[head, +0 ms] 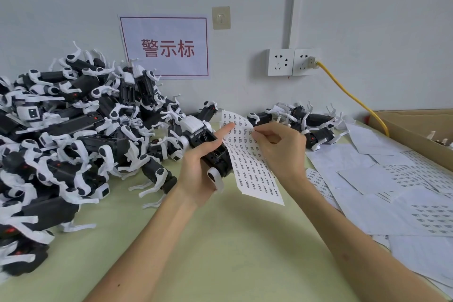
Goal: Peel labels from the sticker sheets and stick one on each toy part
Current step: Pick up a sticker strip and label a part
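1 toy part (pixel 208 147), gripped in the left hand (pixel 196 171) above the table (pixel 232 240). That hand's forefinger braces the sticker sheet (pixel 255 169), keeping it taut. Right hand (pixel 279 147) pinches the sheet near its top, apparently peeling 1 label. Pile of toy parts (pixel 73 135): left.

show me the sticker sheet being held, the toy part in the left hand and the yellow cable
sticker sheet (pixel 255 167): head view, printed middle of the sheet
toy part (pixel 219 161): head view, its black body
yellow cable (pixel 353 97): head view, mid-run against the wall
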`<act>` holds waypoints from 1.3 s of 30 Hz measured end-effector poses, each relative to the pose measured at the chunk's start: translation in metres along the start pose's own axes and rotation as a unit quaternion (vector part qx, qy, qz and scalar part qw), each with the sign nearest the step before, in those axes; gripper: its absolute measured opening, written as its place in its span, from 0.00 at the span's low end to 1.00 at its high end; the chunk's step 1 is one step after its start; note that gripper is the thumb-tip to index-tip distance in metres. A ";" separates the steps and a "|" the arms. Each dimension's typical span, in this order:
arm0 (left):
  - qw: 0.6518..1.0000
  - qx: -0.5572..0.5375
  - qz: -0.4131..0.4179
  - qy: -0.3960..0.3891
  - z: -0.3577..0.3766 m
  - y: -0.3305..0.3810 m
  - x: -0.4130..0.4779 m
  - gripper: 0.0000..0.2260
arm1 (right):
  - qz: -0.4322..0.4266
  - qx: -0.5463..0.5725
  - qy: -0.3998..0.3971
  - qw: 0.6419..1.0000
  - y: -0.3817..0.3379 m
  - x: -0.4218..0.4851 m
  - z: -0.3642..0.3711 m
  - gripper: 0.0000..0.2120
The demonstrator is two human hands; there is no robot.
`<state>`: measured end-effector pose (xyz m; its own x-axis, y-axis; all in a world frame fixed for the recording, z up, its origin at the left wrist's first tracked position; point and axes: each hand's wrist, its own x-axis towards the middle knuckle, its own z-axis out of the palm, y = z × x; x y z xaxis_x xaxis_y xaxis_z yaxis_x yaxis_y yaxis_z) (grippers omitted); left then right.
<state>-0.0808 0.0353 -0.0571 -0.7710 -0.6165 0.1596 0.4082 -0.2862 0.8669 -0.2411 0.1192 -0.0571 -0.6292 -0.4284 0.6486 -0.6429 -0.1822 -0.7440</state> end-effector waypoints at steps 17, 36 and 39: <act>0.999 0.022 0.021 -0.031 0.000 0.002 0.000 0.23 | 0.089 0.072 -0.056 0.992 0.001 0.008 -0.006 0.07; 0.999 0.021 0.028 -0.030 -0.002 -0.001 0.002 0.22 | 0.124 0.139 -0.040 0.982 -0.003 0.007 -0.005 0.11; 0.999 0.011 0.022 -0.033 -0.002 -0.001 0.002 0.22 | 0.113 0.126 -0.034 0.985 -0.002 0.007 -0.005 0.10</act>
<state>-0.0813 0.0329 -0.0584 -0.7838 -0.5779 0.2272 0.4313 -0.2436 0.8687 -0.2459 0.1207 -0.0504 -0.7073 -0.5405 0.4555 -0.3557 -0.2847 -0.8902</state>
